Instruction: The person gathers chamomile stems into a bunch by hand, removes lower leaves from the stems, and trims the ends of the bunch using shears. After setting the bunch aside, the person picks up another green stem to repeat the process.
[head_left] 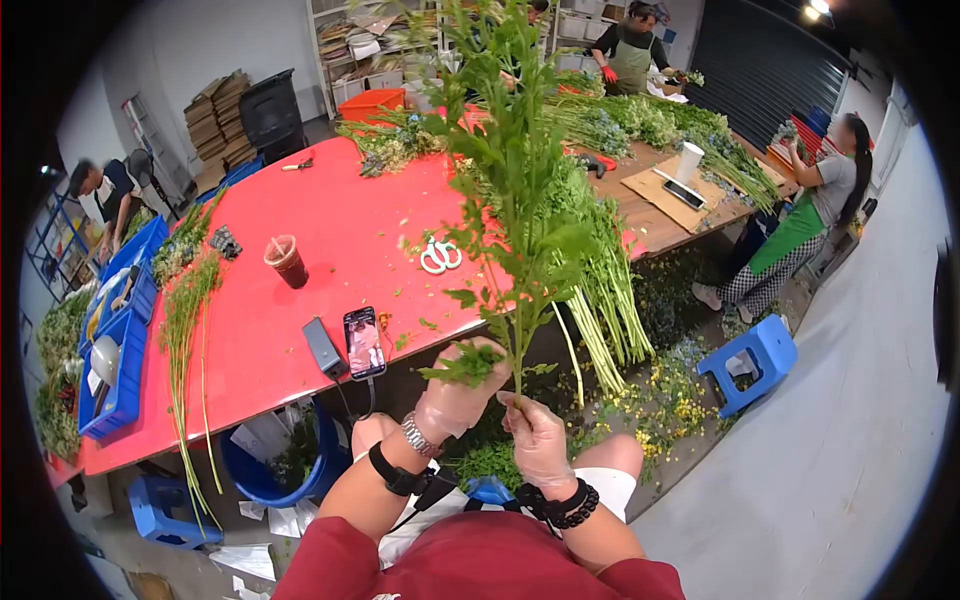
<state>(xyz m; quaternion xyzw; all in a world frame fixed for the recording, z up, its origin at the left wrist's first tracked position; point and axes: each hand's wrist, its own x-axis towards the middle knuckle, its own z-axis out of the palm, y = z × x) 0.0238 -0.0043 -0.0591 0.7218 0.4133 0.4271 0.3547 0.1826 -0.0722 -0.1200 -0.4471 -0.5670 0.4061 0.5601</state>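
Leafy stems [520, 200] rise upright by the red surface [240, 345]; the right hand [538, 440] pinches their lower end, while the left hand [455, 392] curls around loose leaves [468, 364] beside them.

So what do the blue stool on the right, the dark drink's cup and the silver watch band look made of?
The stool looks like smooth molded plastic, evenly blue with rounded corners. The cup seems glossy clear plastic, since the drink shows through. The watch band is likely polished metal, given its shiny links.
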